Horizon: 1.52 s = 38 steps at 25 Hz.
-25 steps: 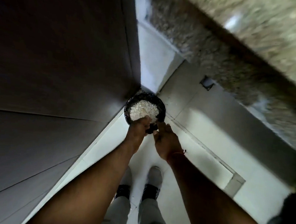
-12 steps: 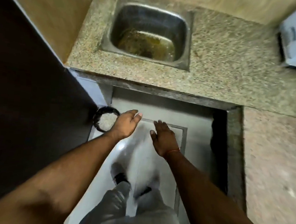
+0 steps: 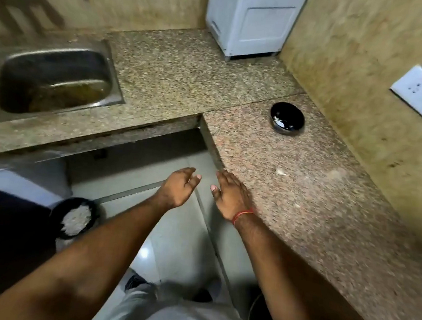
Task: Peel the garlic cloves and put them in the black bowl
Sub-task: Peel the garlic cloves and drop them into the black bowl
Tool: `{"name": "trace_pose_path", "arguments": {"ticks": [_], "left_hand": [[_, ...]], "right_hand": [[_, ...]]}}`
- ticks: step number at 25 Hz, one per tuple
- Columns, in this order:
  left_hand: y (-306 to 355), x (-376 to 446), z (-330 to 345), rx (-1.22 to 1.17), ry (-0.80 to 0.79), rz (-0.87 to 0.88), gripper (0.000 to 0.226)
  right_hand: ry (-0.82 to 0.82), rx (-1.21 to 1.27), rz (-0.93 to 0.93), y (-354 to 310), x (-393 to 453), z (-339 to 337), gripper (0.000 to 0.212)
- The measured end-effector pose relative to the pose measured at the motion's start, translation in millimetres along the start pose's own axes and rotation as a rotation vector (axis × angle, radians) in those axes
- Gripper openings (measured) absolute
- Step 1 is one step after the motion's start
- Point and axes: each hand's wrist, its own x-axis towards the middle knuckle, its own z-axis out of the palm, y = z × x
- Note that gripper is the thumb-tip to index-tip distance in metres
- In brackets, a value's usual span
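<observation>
A black bowl (image 3: 287, 118) stands on the granite counter (image 3: 303, 186) at the right, with a few pale pieces inside. A small pale scrap (image 3: 281, 172) lies on the counter closer to me. My left hand (image 3: 179, 186) hangs in the air over the floor, fingers relaxed, holding nothing. My right hand (image 3: 230, 195) is beside it at the counter's front edge, fingers straight, empty too. A red thread is tied round the right wrist.
A black bin (image 3: 74, 217) lined with a bag and full of white peels stands on the floor at the lower left. A steel sink (image 3: 53, 79) is set in the counter at the left. A white appliance (image 3: 249, 20) stands at the back corner. A switch plate (image 3: 421, 96) is on the right wall.
The view has swung from the bin on the floor up and right to the counter. Both hands left the bin, opened, and now hover near the counter edge.
</observation>
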Motion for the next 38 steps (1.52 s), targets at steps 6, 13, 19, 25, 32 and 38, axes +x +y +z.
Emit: {"name": "trace_pose_path", "arguments": {"ticks": [6,13,19,25,32,38], "left_hand": [[110,15,108,0.053,-0.164,0.153,0.042],[182,40,164,0.233,-0.361,0.346,0.054],[138,124,219,0.348,-0.452,0.3,0.059],[165,149,191,0.338,-0.491,0.323,0.046],[172,200,174,0.369,-0.429,0.337,0.055],[168,266,144,0.561,-0.386,0.155,0.065]], "right_hand": [[0.055,0.051,0.151,134,-59,-25,0.066],[0.11,0.143,0.344,228,-94,-27,0.063],[0.129,0.187,0.504,264,-68,-22,0.046],[0.08,0.183,0.685,272,-25,-23,0.028],[0.073,0.193,0.705,285,12,-38,0.013],[0.261,0.314,0.582,260,110,-103,0.009]]}}
